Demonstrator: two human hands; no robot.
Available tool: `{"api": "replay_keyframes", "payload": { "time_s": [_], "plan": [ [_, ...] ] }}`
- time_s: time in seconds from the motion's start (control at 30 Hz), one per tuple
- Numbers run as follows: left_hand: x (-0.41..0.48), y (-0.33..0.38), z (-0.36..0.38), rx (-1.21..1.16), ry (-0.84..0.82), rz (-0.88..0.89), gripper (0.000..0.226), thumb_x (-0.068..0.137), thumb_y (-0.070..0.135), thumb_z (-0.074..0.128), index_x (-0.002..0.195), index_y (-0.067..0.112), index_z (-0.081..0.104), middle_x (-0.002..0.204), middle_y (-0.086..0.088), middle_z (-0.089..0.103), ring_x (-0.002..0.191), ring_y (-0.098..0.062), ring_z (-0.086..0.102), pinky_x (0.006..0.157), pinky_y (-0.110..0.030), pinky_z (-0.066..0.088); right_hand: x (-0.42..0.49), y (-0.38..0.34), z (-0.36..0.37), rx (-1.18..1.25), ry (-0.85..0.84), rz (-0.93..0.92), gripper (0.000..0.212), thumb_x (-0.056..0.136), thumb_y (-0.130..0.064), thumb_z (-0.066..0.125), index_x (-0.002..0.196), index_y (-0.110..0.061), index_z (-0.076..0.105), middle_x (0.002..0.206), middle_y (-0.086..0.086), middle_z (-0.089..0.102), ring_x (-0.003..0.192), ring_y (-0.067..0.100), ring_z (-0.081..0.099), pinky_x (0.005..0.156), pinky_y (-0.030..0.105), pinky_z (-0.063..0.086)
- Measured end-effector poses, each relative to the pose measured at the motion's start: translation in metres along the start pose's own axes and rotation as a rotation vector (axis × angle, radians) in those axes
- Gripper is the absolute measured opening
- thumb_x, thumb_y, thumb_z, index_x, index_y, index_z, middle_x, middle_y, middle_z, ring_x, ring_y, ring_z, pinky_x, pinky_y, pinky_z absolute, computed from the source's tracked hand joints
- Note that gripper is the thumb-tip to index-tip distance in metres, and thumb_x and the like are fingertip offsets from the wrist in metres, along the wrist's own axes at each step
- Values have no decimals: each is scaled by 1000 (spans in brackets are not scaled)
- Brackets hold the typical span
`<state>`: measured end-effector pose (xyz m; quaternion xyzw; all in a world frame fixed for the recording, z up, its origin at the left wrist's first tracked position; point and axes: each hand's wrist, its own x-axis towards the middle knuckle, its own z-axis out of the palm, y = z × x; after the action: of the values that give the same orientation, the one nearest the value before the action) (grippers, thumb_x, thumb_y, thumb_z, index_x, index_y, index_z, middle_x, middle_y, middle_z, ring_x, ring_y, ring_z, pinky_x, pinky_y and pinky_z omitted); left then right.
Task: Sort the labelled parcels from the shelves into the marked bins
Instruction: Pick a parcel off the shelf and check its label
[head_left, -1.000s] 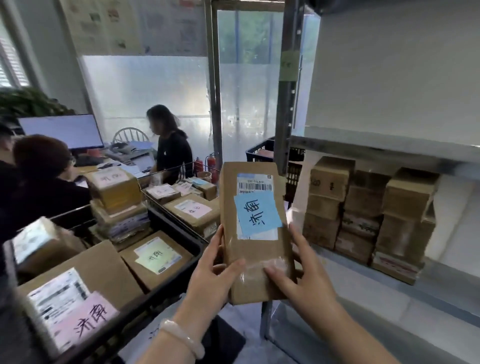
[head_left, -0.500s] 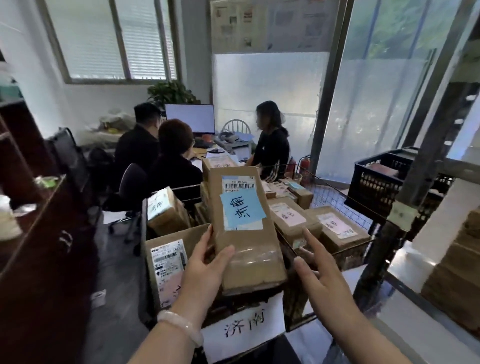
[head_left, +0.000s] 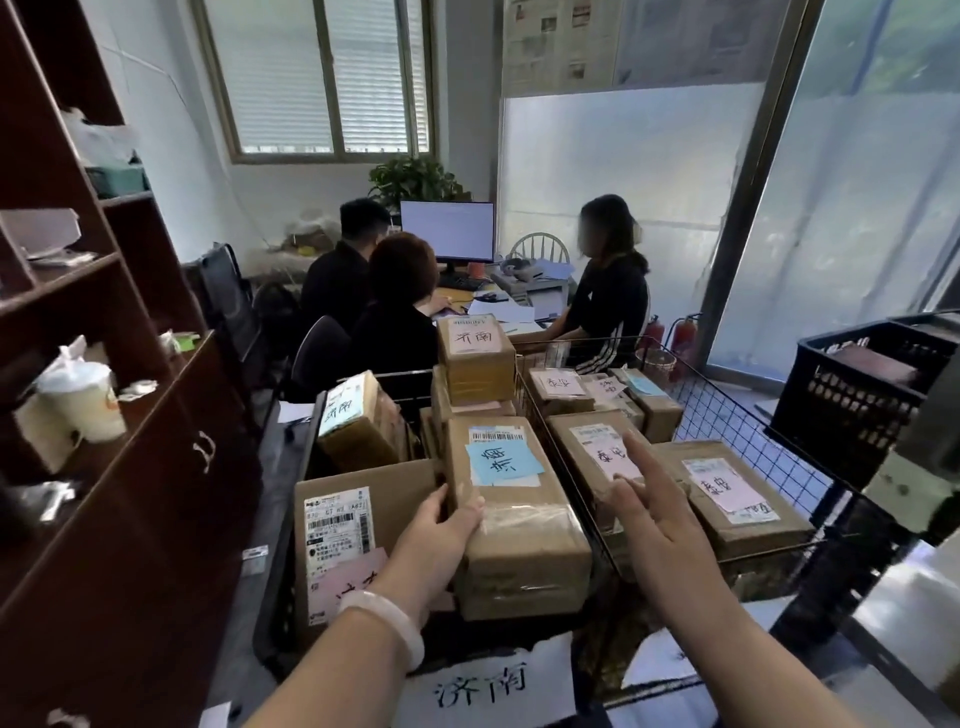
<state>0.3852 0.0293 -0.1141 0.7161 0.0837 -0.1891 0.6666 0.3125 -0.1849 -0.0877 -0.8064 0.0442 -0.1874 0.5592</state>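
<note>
Dark brown wooden cabinet (head_left: 156, 519) hard on the left, with only a narrow strip of floor (head_left: 275, 457) before the black plastic bin (head_left: 278, 613) and its white paper sign (head_left: 493, 686). Over the bin's packed boxes, a brown taped cardboard parcel (head_left: 514, 509) with a blue note, gripped at its near-left edge by the left hand (head_left: 439, 530), fingers (head_left: 465, 519) curled round it. Right hand (head_left: 657, 514) clear of the parcel, fingers (head_left: 641, 457) straight and spread over the black wire basket (head_left: 737, 415).

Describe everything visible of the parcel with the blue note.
The parcel is a long brown cardboard box bound with clear tape, with a barcode label and a blue note on top. It lies nearly flat over the black bin. The left hand grips its near left edge; the right hand is apart.
</note>
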Motion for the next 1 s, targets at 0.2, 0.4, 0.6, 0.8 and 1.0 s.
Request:
{"api": "replay_keyframes", "payload": {
  "time_s": [0.2,0.4,0.6,0.8,1.0],
  "plan": [
    [11,5,18,47,46,90,68,97,51,56,156,31,28,138,-4,56,116,-26,59,103,-47,48,4,8,-4,-7,-52,-17,50,85,-63,43,134,-65,32,145,-16,40,116,-22,36,92,18,33],
    [10,-3,25,633,-39,254,103,69,77,67,153,52,14,166,5,0,151,-30,13,118,-52,23,2,15,-18,-32,-20,-5,48,85,-62,41,132,-65,35,145,-15,41,110,-30,35,81,6,30],
    [11,-10,27,939,67,334,82,80,78,55,152,47,30,167,3,-5,153,-27,-1,121,-52,13,-15,18,-28,-127,-1,13,53,83,-66,45,134,-65,32,149,-17,35,134,0,35,109,36,35],
    [-14,-2,56,1145,80,685,82,86,76,47,154,51,9,167,9,-6,153,-17,-8,121,-43,0,-48,21,-41,-537,22,10,73,82,-65,56,142,-60,15,158,-23,9,145,5,10,117,40,22],
    [-55,-14,97,1188,-21,987,80,90,72,44,153,52,-1,166,14,-6,147,-7,-23,117,-40,-15,-117,24,-64,-867,142,127,88,80,-72,50,147,-52,-2,161,-16,-5,147,8,-5,117,33,-2]
  ]
}}
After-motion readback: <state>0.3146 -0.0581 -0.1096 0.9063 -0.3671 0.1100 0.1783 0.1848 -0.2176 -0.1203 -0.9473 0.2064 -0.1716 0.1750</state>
